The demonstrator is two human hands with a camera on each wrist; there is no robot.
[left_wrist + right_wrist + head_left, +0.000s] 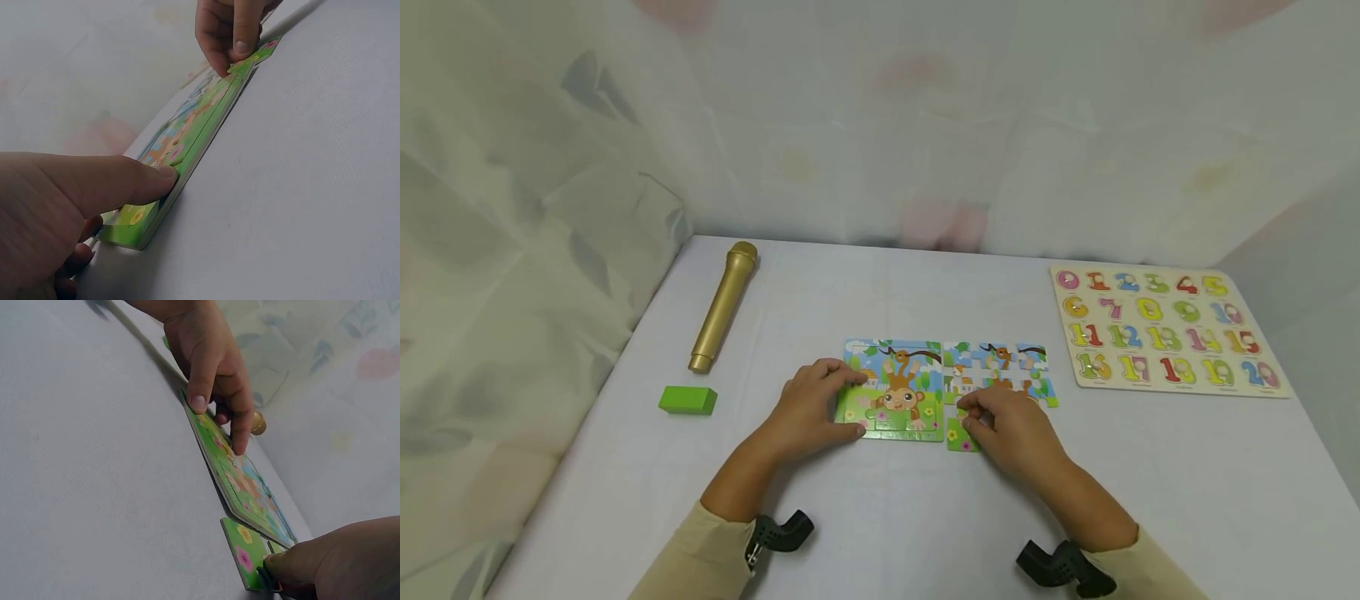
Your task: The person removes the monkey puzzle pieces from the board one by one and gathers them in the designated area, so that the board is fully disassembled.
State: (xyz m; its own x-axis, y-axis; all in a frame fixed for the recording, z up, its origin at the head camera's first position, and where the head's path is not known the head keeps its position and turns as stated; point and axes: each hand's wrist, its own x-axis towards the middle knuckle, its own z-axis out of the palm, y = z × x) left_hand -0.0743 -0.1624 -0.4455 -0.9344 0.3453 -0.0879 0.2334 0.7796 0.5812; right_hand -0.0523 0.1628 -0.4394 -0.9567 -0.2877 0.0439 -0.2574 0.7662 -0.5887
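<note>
My left hand (pixel 808 410) holds the left side of a monkey jigsaw puzzle board (pixel 898 392). Its thumb presses the near corner and a fingertip rests on the picture, while the other fingers curl by the edge in the left wrist view. Just right of the board, my right hand (pixel 1017 429) pinches a small puzzle piece (pixel 961 412) between thumb and forefinger, mostly hidden by the fingers. Under that hand lies a green flowered piece (pixel 244 553). Beyond it, several loose pieces (pixel 996 357) are laid out in rows beside the board.
At the right is a wooden number board (pixel 1165 329) with colourful numerals. A gold microphone (pixel 724 308) lies at the left, with a green block (pixel 688 400) nearer me. The white table (pixel 887 517) backs onto a patterned curtain (pixel 865 125).
</note>
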